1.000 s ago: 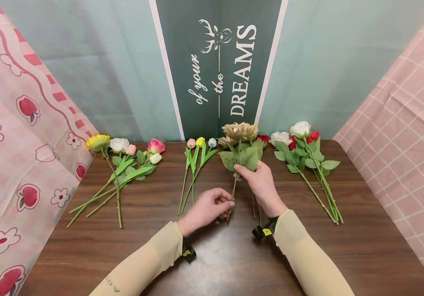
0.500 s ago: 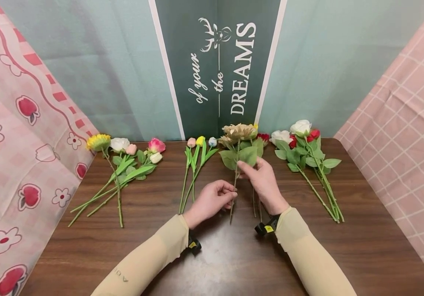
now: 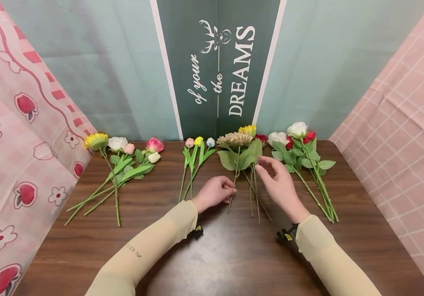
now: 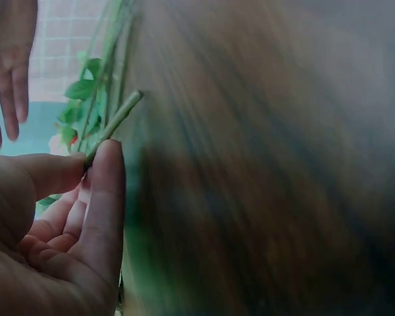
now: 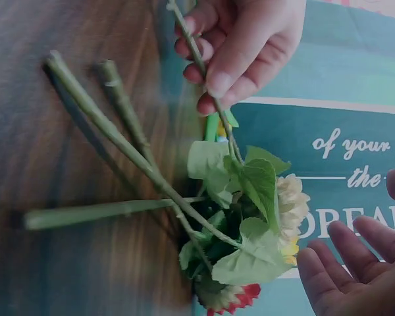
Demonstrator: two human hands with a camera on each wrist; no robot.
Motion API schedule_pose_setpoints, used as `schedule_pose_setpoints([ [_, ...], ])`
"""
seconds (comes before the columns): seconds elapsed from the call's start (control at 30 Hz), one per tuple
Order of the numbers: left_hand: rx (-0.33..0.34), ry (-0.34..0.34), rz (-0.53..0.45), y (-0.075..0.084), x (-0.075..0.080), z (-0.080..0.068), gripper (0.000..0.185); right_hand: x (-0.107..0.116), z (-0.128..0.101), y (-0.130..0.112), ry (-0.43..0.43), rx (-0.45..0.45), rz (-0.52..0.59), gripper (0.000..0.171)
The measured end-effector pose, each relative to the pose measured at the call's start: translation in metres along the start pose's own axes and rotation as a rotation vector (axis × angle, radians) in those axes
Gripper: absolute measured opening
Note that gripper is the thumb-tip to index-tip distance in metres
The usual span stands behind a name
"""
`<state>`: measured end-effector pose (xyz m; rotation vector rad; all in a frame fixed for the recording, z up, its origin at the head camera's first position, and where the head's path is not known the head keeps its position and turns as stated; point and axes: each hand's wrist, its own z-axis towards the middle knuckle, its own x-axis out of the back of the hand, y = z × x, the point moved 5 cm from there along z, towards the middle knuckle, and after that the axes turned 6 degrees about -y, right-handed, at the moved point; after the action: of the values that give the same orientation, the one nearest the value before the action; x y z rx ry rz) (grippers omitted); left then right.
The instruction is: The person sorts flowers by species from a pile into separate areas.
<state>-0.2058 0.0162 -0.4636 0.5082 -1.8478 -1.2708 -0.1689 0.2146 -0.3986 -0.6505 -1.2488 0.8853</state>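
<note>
A beige sunflower-like flower (image 3: 235, 139) with broad green leaves leans over the middle of the wooden table. My left hand (image 3: 214, 191) pinches its thin stem (image 4: 122, 115) near the lower end, between thumb and fingertips. To the right, my right hand (image 3: 279, 181) has its fingers spread and holds nothing; the fingertips are close to the leaves, and I cannot tell whether they touch. Beside and behind the beige bloom lie a yellow flower (image 3: 247, 130) and a red flower (image 5: 240, 297), their stems crossing on the table.
Three tulips (image 3: 198, 142) lie just left of my left hand. Farther left is a mixed bunch with a yellow flower (image 3: 96, 141) and a pink one (image 3: 155, 144). White roses (image 3: 297, 129) and red ones lie at right. Cloth hangings surround the table (image 3: 212, 263).
My right hand has let go of the beige flower's stem and drawn back to the right. The flower head has sunk, showing more of the yellow bloom behind. My left hand moved slightly up.
</note>
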Motion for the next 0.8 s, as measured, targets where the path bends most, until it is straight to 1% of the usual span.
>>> schedule_pose_setpoints([
  [0.1, 0.006, 0.003, 0.087, -0.003, 0.002, 0.002, 0.016, -0.005, -0.003, 0.005, -0.010, -0.006, 0.002, 0.050],
  [0.17, 0.010, 0.000, 0.128, -0.002, 0.003, 0.002, 0.021, -0.008, -0.005, 0.007, -0.018, -0.011, 0.009, 0.048],
  [0.33, 0.009, -0.013, 0.159, -0.001, 0.007, -0.001, 0.031, -0.012, -0.007, 0.009, -0.049, -0.027, 0.017, 0.048],
  [0.43, -0.006, -0.003, 0.186, -0.001, 0.014, -0.007, 0.034, -0.016, -0.007, 0.007, -0.078, -0.032, -0.029, 0.050],
  [0.5, -0.031, 0.017, 0.223, 0.000, 0.023, -0.012, 0.036, -0.018, -0.007, 0.004, -0.097, -0.019, -0.088, 0.050],
  [0.57, -0.061, 0.058, 0.295, 0.000, 0.036, -0.019, 0.037, -0.020, -0.006, 0.000, -0.119, 0.012, -0.170, 0.050],
  [0.63, -0.076, 0.121, 0.382, -0.002, 0.055, -0.030, 0.038, -0.026, -0.004, -0.006, -0.155, 0.065, -0.257, 0.050],
  [0.7, -0.074, 0.199, 0.462, -0.008, 0.079, -0.044, 0.036, -0.035, 0.000, -0.015, -0.199, 0.126, -0.334, 0.050],
  [0.8, -0.033, 0.311, 0.563, -0.022, 0.125, -0.070, 0.033, -0.057, 0.009, -0.030, -0.274, 0.204, -0.420, 0.049],
])
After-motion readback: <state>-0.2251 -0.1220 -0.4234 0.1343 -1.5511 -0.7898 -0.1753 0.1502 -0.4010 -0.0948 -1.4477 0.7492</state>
